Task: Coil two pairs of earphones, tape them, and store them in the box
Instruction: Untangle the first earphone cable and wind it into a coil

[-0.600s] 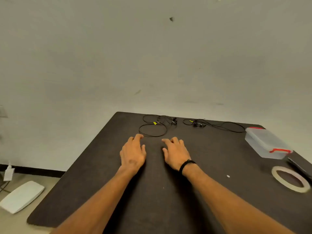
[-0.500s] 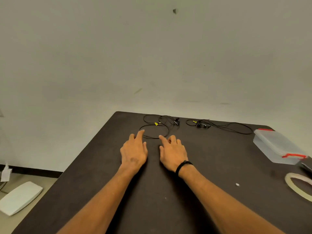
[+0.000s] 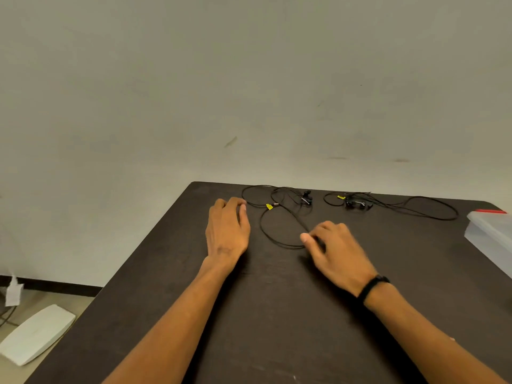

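Two pairs of black earphones lie uncoiled at the far edge of the dark table [image 3: 277, 314]. The left pair [image 3: 269, 206] has a yellow tag and a wide cable loop reaching towards me. My right hand [image 3: 335, 250] sits at that loop's near right side, thumb and fingers pinching the cable. My left hand [image 3: 227, 228] lies palm down with its fingers bent, tips at the loop's far left end, holding nothing that I can see. The second pair [image 3: 357, 203] lies to the right, untouched. The clear plastic box [image 3: 490, 231], lid on with a red clip, is at the right edge.
A plain wall stands right behind the table's far edge. On the floor at the lower left lie a flat white object [image 3: 36, 333] and a white plug with a cable [image 3: 12, 292]. The tape roll is out of view.
Both hands moved forward and apart: the left to the cable's far left end, the right onto the near loop, which it now pinches. The view shifted left, so the tape roll dropped out.
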{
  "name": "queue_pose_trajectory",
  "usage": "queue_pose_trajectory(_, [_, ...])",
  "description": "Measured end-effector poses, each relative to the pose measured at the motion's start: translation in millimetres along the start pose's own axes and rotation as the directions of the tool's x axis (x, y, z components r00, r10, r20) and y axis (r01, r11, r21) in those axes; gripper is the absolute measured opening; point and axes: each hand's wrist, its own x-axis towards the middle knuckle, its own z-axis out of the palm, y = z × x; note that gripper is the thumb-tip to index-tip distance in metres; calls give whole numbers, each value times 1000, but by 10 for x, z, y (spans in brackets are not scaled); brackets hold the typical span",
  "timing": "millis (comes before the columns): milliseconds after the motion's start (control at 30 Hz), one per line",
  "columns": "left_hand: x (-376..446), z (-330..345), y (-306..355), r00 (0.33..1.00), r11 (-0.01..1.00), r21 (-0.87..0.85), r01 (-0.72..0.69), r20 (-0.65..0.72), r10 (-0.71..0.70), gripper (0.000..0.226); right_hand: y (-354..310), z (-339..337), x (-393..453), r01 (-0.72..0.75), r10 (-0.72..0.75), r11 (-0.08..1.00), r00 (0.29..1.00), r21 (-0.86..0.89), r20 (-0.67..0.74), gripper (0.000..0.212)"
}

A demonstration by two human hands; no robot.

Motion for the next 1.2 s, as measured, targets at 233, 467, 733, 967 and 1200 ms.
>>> queue_pose_trajectory(233, [479,482,-6,971,962,268,-53,240,-14,38,379,-102,-33,-240,241,970,964,28,-112,37])
queue_pose_trajectory(467, [414,456,3,977,984,179,-21,211,-17,22,359,-118,-37,-242,250,966,964,92,-94,41])
queue_pose_trajectory(733, [-203,118,165,975,970,98,-222,27,221,13,251,-170,-136,-87,131,972,971,216,-198,32])
queue_pose_trajectory(967, [-697,51,498,930,922,-204,-330,96,354,6,-6,-194,-365,152,-80,962,951,226,-298,36])
queue_pose_trajectory(1200, [-729,72,588,886,876,-244,-417,105,451,6,-46,-183,-381,191,-102,941,947,280,-304,27])
